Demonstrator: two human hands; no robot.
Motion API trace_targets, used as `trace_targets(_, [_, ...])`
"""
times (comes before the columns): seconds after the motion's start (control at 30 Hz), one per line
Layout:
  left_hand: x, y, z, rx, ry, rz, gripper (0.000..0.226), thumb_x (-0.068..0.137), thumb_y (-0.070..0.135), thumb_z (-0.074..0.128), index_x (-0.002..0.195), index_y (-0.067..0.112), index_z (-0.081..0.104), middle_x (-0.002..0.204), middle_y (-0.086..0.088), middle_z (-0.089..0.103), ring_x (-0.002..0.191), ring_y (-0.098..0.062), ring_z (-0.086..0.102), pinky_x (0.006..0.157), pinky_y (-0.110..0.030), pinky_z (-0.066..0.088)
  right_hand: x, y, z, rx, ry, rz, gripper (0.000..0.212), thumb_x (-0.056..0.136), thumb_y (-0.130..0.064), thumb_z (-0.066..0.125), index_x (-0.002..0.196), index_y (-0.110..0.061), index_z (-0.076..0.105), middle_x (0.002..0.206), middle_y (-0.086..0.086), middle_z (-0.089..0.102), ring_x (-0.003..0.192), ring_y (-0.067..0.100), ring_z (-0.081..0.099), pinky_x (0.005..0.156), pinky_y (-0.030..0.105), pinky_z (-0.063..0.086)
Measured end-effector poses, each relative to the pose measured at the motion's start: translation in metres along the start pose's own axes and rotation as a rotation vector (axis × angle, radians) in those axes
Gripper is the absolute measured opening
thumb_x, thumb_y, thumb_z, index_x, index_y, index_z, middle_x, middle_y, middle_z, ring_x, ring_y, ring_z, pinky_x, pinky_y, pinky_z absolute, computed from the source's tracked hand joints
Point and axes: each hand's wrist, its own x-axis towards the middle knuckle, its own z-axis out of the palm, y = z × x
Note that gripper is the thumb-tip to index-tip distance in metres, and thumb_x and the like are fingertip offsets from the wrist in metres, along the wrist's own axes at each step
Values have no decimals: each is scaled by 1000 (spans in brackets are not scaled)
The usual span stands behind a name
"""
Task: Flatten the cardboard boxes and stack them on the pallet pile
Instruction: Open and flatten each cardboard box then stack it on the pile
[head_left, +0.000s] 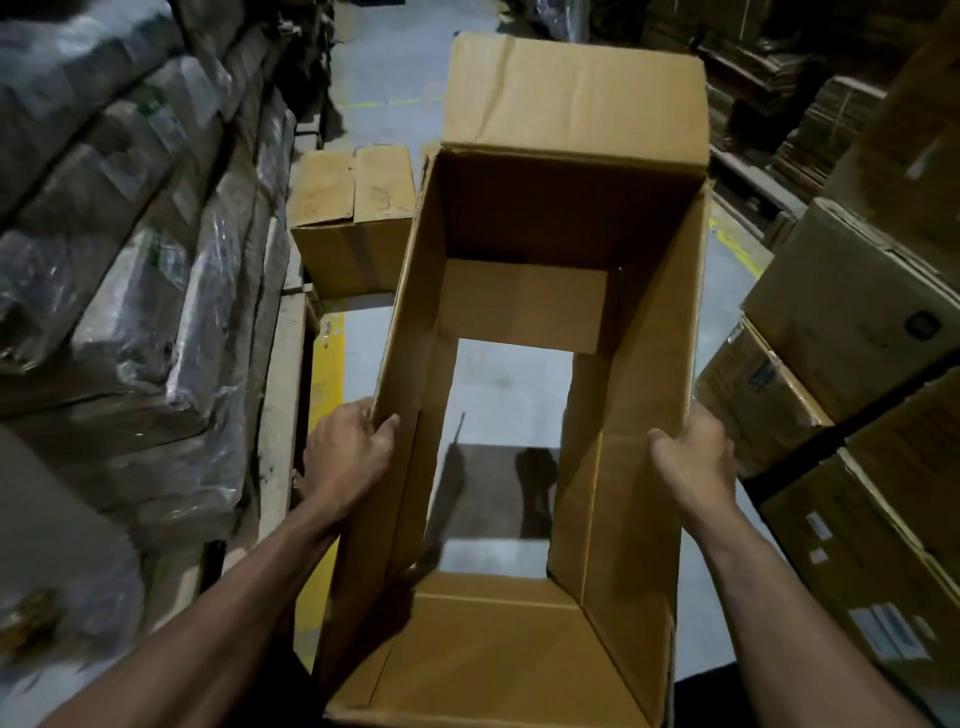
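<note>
Flattening is the step in hand: a tall brown corrugated cardboard box (540, 332), open at top and bottom so the grey concrete floor (509, 384) shows through it, is held up in front of the person over the aisle. The left hand (349, 453) grips the near end of the box's left wall, thumb curled over the rim, and the right hand (693, 457) grips the right wall the same way, so the hands are well apart with the box's width between them. One top flap stands up at the far end and the bottom flaps hang loose, so the box looks ready to collapse. Next, I judge, opposite corners must be pushed toward each other so the walls fold flat along their creases. Plastic-wrapped stacks of flattened cardboard (130, 291) on the left may be the pallet pile, though I cannot tell. A smaller closed brown carton (353, 223) sits beyond.
</note>
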Motion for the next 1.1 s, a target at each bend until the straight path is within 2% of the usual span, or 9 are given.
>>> trace_targets(0.1, [-6, 0, 2, 43, -20, -5, 18, 96, 30, 62, 94, 14, 68, 62, -3, 58, 60, -25, 57, 63, -39, 56, 5, 4, 0, -49, 42, 23, 43, 100, -16, 58, 142, -13, 48, 132, 16, 60, 120, 39, 57, 97, 49, 51])
trace_targets(0.2, [0, -8, 4, 52, -8, -76, 19, 95, 35, 61, 94, 17, 65, 78, -6, 67, 76, -34, 65, 72, -47, 58, 5, 7, 2, -98, 34, 29, 42, 100, -14, 57, 142, -13, 48, 133, 16, 59, 122, 40, 55, 98, 48, 47])
trace_targets(0.43, [3, -21, 5, 36, -6, -145, 21, 96, 33, 61, 107, 16, 65, 93, -7, 69, 88, -31, 65, 81, -49, 56, 5, 9, 18, -114, 18, 8, 28, 100, -14, 55, 128, -17, 55, 122, 10, 64, 108, 35, 62, 89, 47, 52])
trace_targets(0.6, [-14, -15, 8, 62, -53, 9, 19, 97, 31, 59, 113, 22, 65, 94, -5, 71, 89, -33, 66, 81, -47, 55, 15, 8, 20, -53, 46, 44, 18, 99, -15, 57, 117, -18, 57, 116, 10, 64, 105, 35, 61, 85, 43, 51])
trace_targets(0.77, [-45, 3, 17, 186, -107, 198, 35, 93, 21, 61, 128, 23, 63, 99, -16, 73, 93, -41, 65, 76, -45, 52, 38, 4, 4, 133, 148, 102, 15, 95, -14, 58, 104, -26, 55, 107, 7, 63, 106, 35, 62, 92, 50, 53])
trace_targets(0.87, [-66, 17, 24, 214, -159, 283, 43, 92, 18, 57, 133, 31, 58, 92, -15, 72, 89, -44, 63, 68, -41, 47, 47, 2, -7, 237, 138, 110, 21, 99, -14, 56, 114, -28, 55, 103, -2, 56, 107, 28, 60, 96, 50, 52])
trace_targets(0.93, [-78, 22, 27, 223, -185, 309, 40, 98, 25, 51, 137, 34, 52, 95, -9, 73, 87, -38, 64, 66, -35, 41, 50, 1, -8, 323, 124, 117, 25, 99, -15, 55, 120, -28, 56, 99, -7, 56, 105, 25, 58, 95, 48, 51])
trace_targets(1.03, [-94, 31, 28, 167, -274, 319, 46, 102, 47, 39, 145, 31, 38, 121, 3, 67, 103, -26, 65, 81, -35, 46, 51, -1, -8, 366, 140, 121, 26, 98, -20, 54, 122, -31, 55, 100, -6, 60, 104, 24, 60, 93, 48, 53])
trace_targets(1.1, [-104, 33, 29, 107, -360, 313, 52, 100, 54, 41, 145, 30, 33, 130, 8, 60, 111, -23, 63, 91, -36, 46, 51, -3, -7, 326, 127, 110, 29, 98, -17, 53, 124, -30, 54, 104, -2, 61, 104, 25, 60, 91, 48, 55])
